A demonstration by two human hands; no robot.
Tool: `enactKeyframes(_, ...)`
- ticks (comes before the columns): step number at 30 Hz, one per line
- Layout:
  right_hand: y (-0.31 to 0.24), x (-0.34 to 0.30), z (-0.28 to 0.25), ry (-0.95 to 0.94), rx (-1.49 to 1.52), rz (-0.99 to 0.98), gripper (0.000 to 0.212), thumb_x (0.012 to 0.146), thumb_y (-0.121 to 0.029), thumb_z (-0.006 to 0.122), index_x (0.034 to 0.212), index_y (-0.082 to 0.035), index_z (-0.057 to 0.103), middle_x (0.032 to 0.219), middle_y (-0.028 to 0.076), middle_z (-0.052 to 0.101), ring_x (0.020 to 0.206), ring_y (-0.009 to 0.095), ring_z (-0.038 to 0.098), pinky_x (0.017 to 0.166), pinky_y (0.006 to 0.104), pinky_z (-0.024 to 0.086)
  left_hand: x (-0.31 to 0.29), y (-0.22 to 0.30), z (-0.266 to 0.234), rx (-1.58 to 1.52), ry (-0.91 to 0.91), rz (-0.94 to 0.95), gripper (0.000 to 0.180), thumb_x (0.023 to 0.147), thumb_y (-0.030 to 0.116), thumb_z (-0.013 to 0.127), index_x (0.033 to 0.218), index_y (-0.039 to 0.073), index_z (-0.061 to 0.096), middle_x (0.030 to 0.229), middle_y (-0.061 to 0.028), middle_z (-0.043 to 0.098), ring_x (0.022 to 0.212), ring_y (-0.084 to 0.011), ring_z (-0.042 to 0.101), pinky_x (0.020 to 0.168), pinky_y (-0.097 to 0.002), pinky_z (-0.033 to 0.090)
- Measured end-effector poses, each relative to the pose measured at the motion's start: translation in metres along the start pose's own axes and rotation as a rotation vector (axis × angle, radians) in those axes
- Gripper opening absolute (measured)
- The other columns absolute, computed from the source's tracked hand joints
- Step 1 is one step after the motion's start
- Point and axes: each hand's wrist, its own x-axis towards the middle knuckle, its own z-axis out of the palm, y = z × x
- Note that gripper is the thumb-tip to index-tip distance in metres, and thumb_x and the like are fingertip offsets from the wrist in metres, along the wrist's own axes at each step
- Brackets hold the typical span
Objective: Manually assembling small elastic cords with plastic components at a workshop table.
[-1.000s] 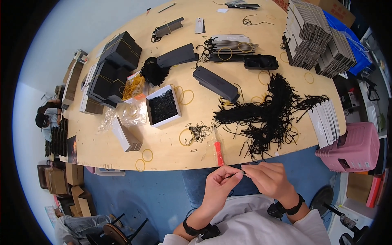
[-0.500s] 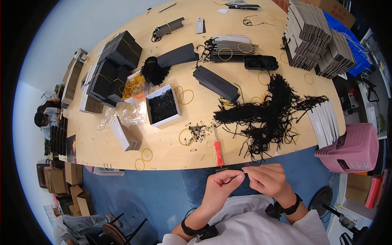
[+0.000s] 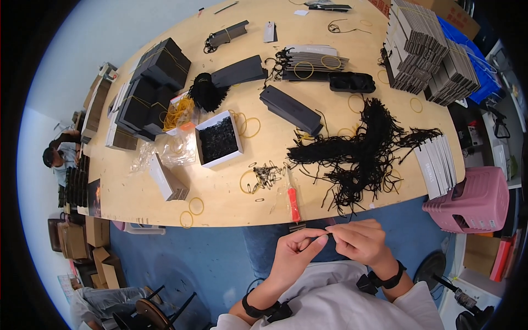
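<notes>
My left hand (image 3: 297,250) and my right hand (image 3: 362,242) meet in front of my body, just off the table's near edge. Both are closed in a pinch, fingertips close together on a small dark thing, mostly hidden, whose kind I cannot make out. Beyond them lies a tool with a red handle (image 3: 293,204). Small dark pins (image 3: 267,175) are scattered left of that tool. A tangled heap of black cords (image 3: 363,157) spreads to the right, beside a fanned stack of white tags (image 3: 436,166).
A white box of small black pieces (image 3: 238,144) stands left of centre, near yellow rubber bands (image 3: 179,114) and black card stacks (image 3: 159,66). Tall grey card stacks (image 3: 412,52) rise at the far right. A pink stool (image 3: 476,198) stands right; another person (image 3: 66,157) sits far left.
My hands keep the same pinch with only slight finger movement. The whole view has shifted a little. At the far left, the other person's head has moved slightly.
</notes>
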Motion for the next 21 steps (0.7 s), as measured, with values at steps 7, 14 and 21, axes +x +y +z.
enactKeyframes(7,-0.006,0.006,-0.007,-0.170,0.236,0.285,0.029,0.073,0.003,0.072,0.101,-0.002,0.069,0.079,0.009,0.069,0.058,0.019,0.065,0.050,0.0269,0.049,0.000,-0.005,-0.003,-0.007,-0.033,0.050,0.013,0.093,0.009,0.064,0.102,0.003,0.071,0.061,0.0128,0.028,0.056,0.0000,0.023,0.050,-0.0191,0.020)
enactKeyframes(14,0.005,-0.006,-0.004,-0.142,0.338,0.329,0.019,0.075,-0.001,0.075,0.094,-0.003,0.071,0.075,0.006,0.070,0.054,0.013,0.062,0.049,0.0235,0.047,0.000,0.010,0.002,-0.070,-0.009,-0.093,0.014,0.094,0.007,0.062,0.105,0.005,0.055,0.056,0.0121,0.033,0.052,0.0011,0.023,0.049,-0.0201,0.017)
enactKeyframes(21,0.007,-0.003,-0.018,-0.275,0.548,0.478,0.004,0.078,0.002,0.070,0.082,0.002,0.069,0.070,0.007,0.070,0.054,0.011,0.065,0.049,0.0205,0.050,-0.005,0.014,-0.003,-0.064,-0.042,-0.013,0.021,0.090,-0.002,0.060,0.105,0.006,0.048,0.054,0.0106,0.034,0.047,0.0001,0.024,0.047,-0.0201,0.019)
